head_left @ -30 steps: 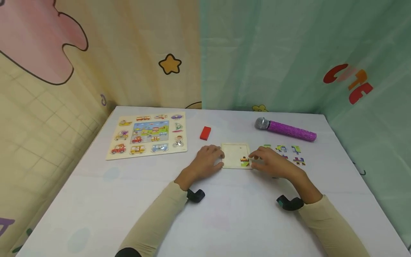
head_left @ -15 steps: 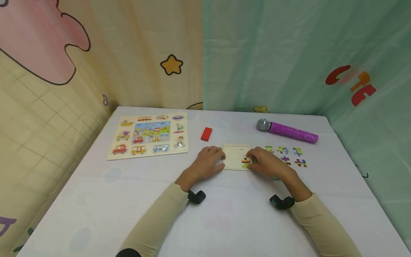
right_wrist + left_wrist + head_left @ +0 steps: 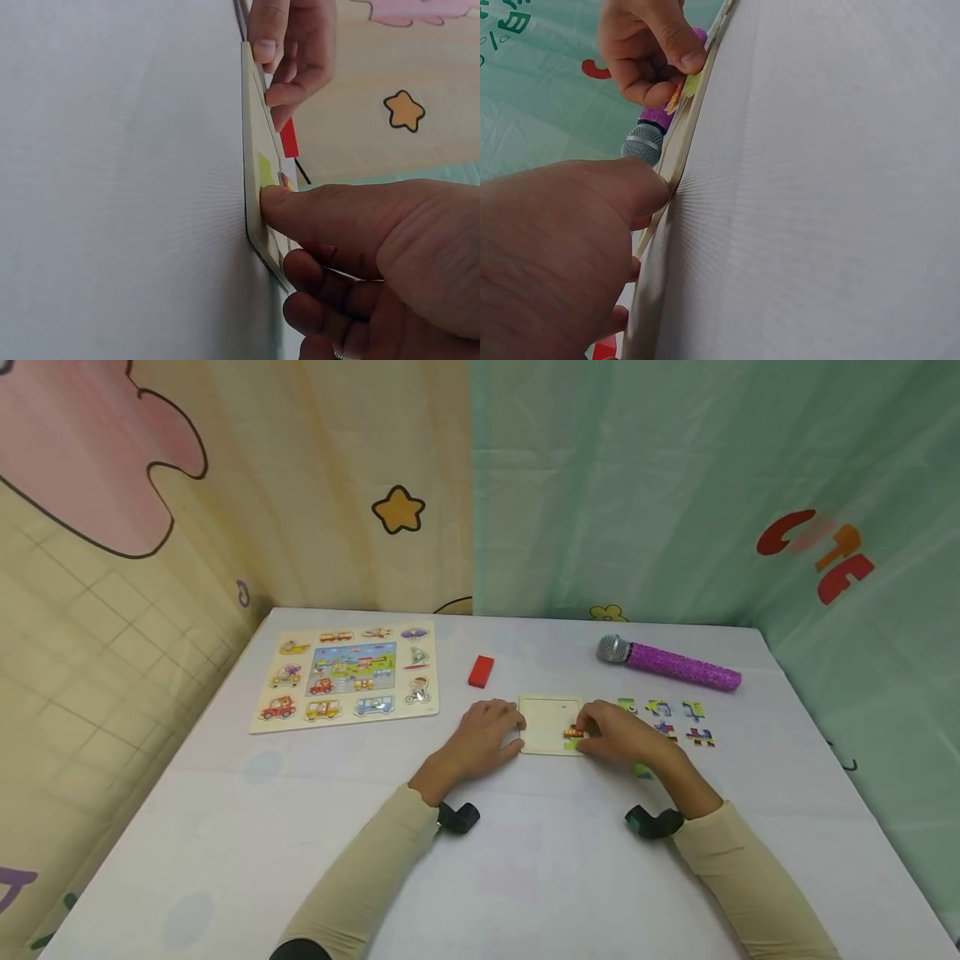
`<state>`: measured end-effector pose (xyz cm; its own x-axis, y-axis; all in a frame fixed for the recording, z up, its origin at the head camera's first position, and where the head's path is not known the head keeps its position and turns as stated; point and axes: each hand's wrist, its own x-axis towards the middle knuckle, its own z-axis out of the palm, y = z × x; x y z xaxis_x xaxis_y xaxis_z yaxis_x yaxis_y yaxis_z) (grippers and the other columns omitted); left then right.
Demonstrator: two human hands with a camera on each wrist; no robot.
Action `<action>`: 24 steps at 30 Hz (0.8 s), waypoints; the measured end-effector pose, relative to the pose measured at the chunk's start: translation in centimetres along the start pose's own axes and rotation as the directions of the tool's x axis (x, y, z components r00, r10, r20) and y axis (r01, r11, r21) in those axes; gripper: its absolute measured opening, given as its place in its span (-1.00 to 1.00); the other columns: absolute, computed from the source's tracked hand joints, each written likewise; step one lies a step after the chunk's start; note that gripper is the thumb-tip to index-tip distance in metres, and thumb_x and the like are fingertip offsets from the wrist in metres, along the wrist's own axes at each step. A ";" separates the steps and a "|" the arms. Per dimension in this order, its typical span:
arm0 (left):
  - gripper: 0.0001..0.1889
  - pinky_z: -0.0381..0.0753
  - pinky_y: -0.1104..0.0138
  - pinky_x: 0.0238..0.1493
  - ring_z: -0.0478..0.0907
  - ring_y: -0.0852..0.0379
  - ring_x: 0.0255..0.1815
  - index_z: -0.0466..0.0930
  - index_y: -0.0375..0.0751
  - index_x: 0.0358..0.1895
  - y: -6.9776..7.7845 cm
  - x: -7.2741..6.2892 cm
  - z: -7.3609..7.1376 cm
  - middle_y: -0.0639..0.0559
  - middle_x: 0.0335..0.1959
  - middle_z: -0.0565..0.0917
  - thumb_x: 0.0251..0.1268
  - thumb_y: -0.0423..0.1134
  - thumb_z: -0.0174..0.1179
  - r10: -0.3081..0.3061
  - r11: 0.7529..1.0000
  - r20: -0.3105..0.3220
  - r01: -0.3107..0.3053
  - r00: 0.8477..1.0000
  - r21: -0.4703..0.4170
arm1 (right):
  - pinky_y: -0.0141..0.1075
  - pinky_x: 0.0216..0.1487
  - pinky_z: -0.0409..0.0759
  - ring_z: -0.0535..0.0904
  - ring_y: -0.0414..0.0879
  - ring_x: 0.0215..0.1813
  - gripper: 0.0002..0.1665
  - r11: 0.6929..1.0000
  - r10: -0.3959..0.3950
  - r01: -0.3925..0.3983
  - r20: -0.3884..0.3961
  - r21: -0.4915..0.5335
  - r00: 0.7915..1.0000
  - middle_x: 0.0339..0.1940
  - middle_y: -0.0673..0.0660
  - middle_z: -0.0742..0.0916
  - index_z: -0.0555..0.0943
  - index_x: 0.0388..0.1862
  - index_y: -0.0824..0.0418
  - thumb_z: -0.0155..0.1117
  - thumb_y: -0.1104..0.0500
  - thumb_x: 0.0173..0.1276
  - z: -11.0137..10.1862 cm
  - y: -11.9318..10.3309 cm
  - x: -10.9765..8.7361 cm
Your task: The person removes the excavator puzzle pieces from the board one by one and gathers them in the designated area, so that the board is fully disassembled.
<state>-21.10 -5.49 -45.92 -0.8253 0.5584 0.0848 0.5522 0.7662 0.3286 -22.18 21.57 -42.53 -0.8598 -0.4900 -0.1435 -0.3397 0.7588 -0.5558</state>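
Note:
A small pale wooden puzzle tray (image 3: 542,720) lies flat on the white table, mostly bare inside. My left hand (image 3: 482,739) holds its left edge, thumb near the front corner and fingers along the side. At the tray's lower right corner, my right hand (image 3: 618,739) pinches a puzzle piece (image 3: 573,735) between thumb and fingers. The piece has red, yellow and green print and sits against the tray's right side. In the right wrist view my thumb (image 3: 276,201) presses down by a green patch of it; the fingers hide the rest.
Several loose puzzle pieces (image 3: 693,711) lie in rows to the right of the tray, partly behind the right hand. A microphone (image 3: 675,667) with a purple glitter handle lies behind them. A red block (image 3: 481,672) and a large vehicle puzzle board (image 3: 298,695) are further left.
My right hand has moved left, from the tray's right edge onto its lower right corner, where it pinches the piece. The left hand stays at the left edge.

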 end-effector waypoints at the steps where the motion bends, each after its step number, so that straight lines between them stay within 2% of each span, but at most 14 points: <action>1: -0.75 0.20 0.04 0.44 0.27 -0.07 0.40 0.57 0.01 0.12 0.0 0.0 0.0 -0.02 0.36 0.44 0.50 -0.05 0.15 -0.001 1.000 0.003 0.001 1.000 0.002 | -0.11 -0.08 0.54 0.51 -0.01 -0.17 -0.79 1.000 -0.004 0.004 -0.006 0.012 1.000 -0.22 0.10 0.62 0.55 -0.18 0.23 0.43 0.27 0.32 0.0 -0.1 -0.1; 8: -0.76 0.21 0.04 0.43 0.27 -0.08 0.39 0.57 0.01 0.11 -0.1 0.0 0.1 -0.02 0.35 0.45 0.50 -0.06 0.15 0.004 1.000 -0.001 -0.004 1.000 0.000 | -0.16 -0.18 0.52 0.52 -0.04 -0.21 -0.93 0.995 -0.029 0.037 -0.091 0.090 0.995 -0.27 0.02 0.66 0.54 -0.19 0.17 0.28 0.29 0.46 -0.2 0.2 -0.8; 12: -0.76 0.21 0.03 0.43 0.27 -0.09 0.39 0.57 0.01 0.11 0.0 0.2 0.1 -0.03 0.34 0.45 0.50 -0.07 0.14 0.013 1.000 -0.008 -0.013 1.000 -0.011 | -0.17 -0.19 0.55 0.55 0.00 -0.15 -0.95 0.990 -0.013 0.034 -0.154 0.135 0.988 -0.23 0.03 0.68 0.57 -0.17 0.19 0.28 0.23 0.49 -1.6 1.3 -2.2; 17: -0.75 0.21 0.03 0.43 0.27 -0.09 0.40 0.57 0.00 0.12 0.1 0.2 0.0 -0.03 0.35 0.45 0.50 -0.06 0.15 0.008 1.000 -0.003 -0.008 1.000 -0.010 | -0.19 -0.20 0.60 0.58 0.06 -0.11 -0.92 0.982 0.049 -0.013 -0.185 0.191 0.981 -0.18 0.11 0.72 0.60 -0.12 0.22 0.26 0.22 0.51 -4.0 3.8 -5.3; 20: -0.75 0.21 0.04 0.43 0.27 -0.08 0.40 0.57 0.00 0.12 0.1 0.1 -0.1 -0.02 0.35 0.45 0.50 -0.06 0.15 0.007 1.000 0.002 -0.007 1.000 0.001 | -0.23 -0.17 0.62 0.60 0.08 -0.08 -0.86 0.972 0.129 -0.086 -0.192 0.219 0.973 -0.14 0.15 0.72 0.59 -0.06 0.23 0.24 0.18 0.53 -5.2 5.5 -7.5; 24: -0.76 0.21 0.04 0.43 0.27 -0.07 0.39 0.56 -0.01 0.11 0.0 0.1 0.0 -0.02 0.34 0.45 0.50 -0.07 0.15 0.012 1.000 0.000 -0.012 1.000 0.007 | -0.28 -0.17 0.63 0.62 0.05 -0.08 -0.76 0.960 0.200 -0.151 -0.198 0.234 0.960 -0.11 0.21 0.70 0.56 0.00 0.29 0.21 0.12 0.56 -6.1 7.8 -10.5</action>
<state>-21.18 -5.43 -45.92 -0.8185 0.5677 0.0885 0.5630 0.7618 0.3206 -18.11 35.20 -40.37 -0.9683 -0.2340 -0.0868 -0.1066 0.7023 -0.7038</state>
